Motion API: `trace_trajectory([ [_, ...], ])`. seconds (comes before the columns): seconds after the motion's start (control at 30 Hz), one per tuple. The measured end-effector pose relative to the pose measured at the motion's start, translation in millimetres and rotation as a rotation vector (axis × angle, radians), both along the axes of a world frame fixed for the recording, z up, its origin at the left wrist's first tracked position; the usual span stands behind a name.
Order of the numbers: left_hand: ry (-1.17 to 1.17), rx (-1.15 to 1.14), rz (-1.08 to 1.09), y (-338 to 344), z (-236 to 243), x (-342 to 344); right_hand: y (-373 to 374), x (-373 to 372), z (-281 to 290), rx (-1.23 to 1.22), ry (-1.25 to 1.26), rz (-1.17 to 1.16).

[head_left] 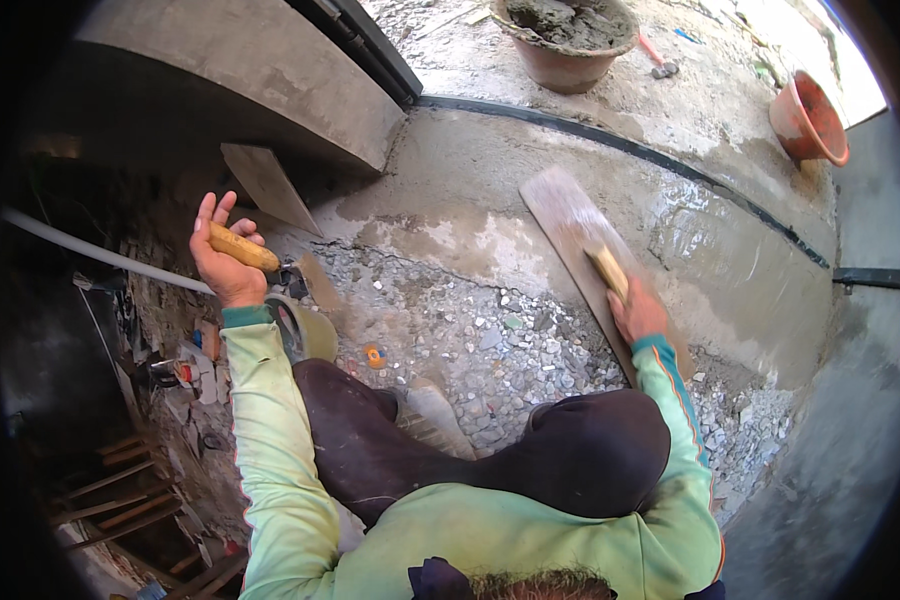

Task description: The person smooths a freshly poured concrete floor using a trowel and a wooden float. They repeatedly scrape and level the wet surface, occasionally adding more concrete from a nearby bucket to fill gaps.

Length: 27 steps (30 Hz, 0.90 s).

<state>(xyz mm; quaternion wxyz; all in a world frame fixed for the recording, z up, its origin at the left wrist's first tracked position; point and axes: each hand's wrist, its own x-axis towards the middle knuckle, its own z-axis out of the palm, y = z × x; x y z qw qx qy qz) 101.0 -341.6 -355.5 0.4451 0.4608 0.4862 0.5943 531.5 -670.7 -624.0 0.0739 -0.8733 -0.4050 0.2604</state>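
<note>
My right hand (638, 312) grips the handle of a long plastering float (562, 215), whose board lies over the grey mortar strip (755, 300); hand and board are slightly blurred. On the left, my left hand (226, 270) is raised away from the strip. It holds a trowel by its yellow wooden handle (242, 247), thumb and palm around it and some fingers stretched out. The trowel's blade (317, 282) hangs below, partly hard to make out. A pale yellowish container (315, 335) stands under it, beside my knee.
Loose stones (500, 345) cover the ground before my crossed legs. Beyond a dark rail (570, 122) stand a mortar-filled tub (555, 70), a hammer (662, 68) and an orange bucket (802, 125). A flat board (268, 185) leans at left, near a grey hose (100, 252). A wall (850, 430) rises right.
</note>
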Motion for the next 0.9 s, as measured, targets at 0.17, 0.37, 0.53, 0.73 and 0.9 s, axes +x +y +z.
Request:
trace_trajectory([
  [0.17,-0.024,-0.019,-0.038,3.4,3.7,-0.7,-32.2,-12.9,11.6,0.014,-0.056,0.022],
  [0.37,0.057,0.058,-0.091,-1.3,8.4,5.5,80.9,-19.8,4.3,0.019,0.019,0.018],
  [0.53,0.142,0.109,-0.103,-10.1,11.5,2.6,153.3,-74.5,-7.6,0.056,0.088,0.225],
  [0.73,0.145,0.172,-0.085,-27.3,30.9,-2.8,122.9,-80.0,9.3,0.053,0.099,0.538],
  [0.9,0.165,0.253,-0.106,-37.7,50.0,6.0,207.0,-66.9,8.8,0.088,0.066,0.270],
])
